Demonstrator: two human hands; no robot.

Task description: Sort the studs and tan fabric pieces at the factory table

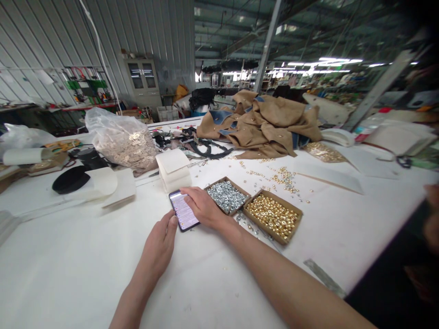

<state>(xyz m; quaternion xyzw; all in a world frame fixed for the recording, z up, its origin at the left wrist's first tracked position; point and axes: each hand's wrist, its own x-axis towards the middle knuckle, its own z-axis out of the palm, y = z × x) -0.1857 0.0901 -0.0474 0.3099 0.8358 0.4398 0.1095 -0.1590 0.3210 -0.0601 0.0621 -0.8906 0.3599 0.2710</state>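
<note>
Head view: smartphone (183,210) lies flat on the white surface (75,274), just beside a cardboard tray of silver nuts (227,196), with a tray of gold studs (273,215) next along and tan jacket panels (260,123) heaped beyond. Right hand (203,206) open, fingers across the screen; left hand (158,242) half-curled against the phone's edge, not gripping.

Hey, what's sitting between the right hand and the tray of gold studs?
In the head view, a cardboard tray of silver nuts lies between the right hand and the tray of gold studs.
</note>
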